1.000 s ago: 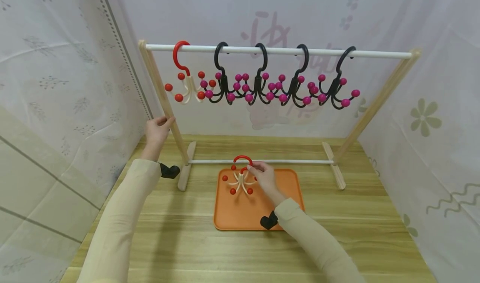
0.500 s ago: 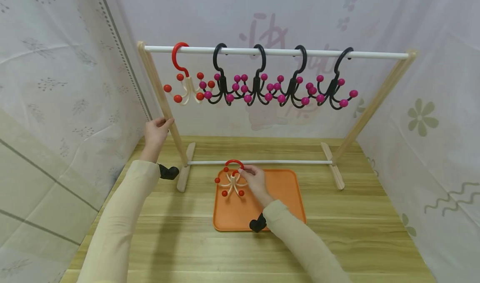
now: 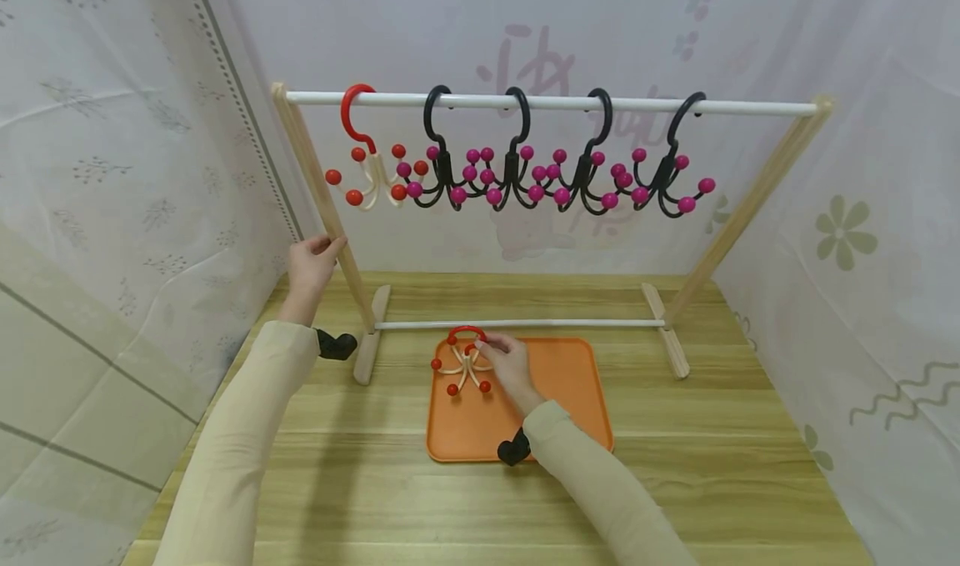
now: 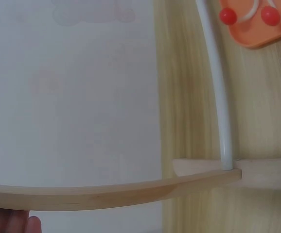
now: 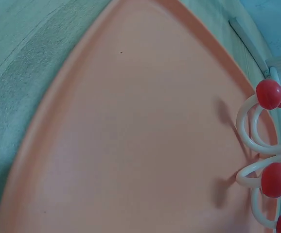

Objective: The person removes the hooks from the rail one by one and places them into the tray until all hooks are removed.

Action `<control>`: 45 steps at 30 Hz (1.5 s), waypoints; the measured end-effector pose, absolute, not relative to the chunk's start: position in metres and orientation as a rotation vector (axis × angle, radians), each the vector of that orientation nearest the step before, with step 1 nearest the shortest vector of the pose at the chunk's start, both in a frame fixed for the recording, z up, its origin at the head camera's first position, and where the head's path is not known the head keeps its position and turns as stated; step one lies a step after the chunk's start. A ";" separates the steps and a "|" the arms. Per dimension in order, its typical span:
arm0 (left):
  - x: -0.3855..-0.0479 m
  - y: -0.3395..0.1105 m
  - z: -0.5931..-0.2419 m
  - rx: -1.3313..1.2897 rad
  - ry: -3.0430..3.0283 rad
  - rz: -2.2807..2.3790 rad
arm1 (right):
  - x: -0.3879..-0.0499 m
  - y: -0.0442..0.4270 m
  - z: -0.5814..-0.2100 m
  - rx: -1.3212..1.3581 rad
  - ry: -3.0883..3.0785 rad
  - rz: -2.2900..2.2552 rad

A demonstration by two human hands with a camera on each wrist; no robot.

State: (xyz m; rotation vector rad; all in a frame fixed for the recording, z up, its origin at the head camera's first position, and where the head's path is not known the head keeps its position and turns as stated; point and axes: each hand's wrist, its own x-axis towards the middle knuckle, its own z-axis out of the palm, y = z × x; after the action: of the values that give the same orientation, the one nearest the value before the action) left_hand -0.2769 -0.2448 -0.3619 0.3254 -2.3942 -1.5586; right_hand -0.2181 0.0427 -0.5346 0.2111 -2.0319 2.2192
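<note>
In the head view my right hand pinches the neck of a multi-arm hanger. It has a red hook, cream arms and red ball tips. The hanger is over the left part of an orange tray; in the right wrist view its ball tips show at the right, with shadows on the tray. My left hand holds the left wooden post of a hanging rack between thumb and fingers. The left wrist view shows only some fingertips against the post.
From the rack's white top rod hang a matching red-and-cream hanger at the left and several black hangers with pink balls. The white lower rod runs just behind the tray. Patterned cloth surrounds the wooden table.
My right hand has moved left with the hanger, then lowered it slightly over the tray. My left hand has stayed on the post.
</note>
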 end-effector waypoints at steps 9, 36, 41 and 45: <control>-0.277 -0.245 -0.361 0.340 -2.397 -1.592 | -0.220 0.045 -0.543 0.230 -2.048 2.217; -0.277 -0.247 -0.363 0.364 -2.398 -1.615 | -0.211 0.117 -0.448 0.395 -2.371 2.164; -0.277 -0.247 -0.362 0.368 -2.408 -1.612 | -0.217 0.141 -0.425 0.418 -2.449 2.029; -0.276 -0.246 -0.361 0.377 -2.425 -1.602 | -0.219 0.158 -0.409 0.453 -2.513 1.901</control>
State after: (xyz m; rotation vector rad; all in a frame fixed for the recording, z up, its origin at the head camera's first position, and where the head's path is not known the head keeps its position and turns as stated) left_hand -0.2764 -0.2463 -0.3606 0.3772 -2.4253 -1.6018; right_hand -0.2193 0.1582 -0.4091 0.4530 -2.5128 1.9009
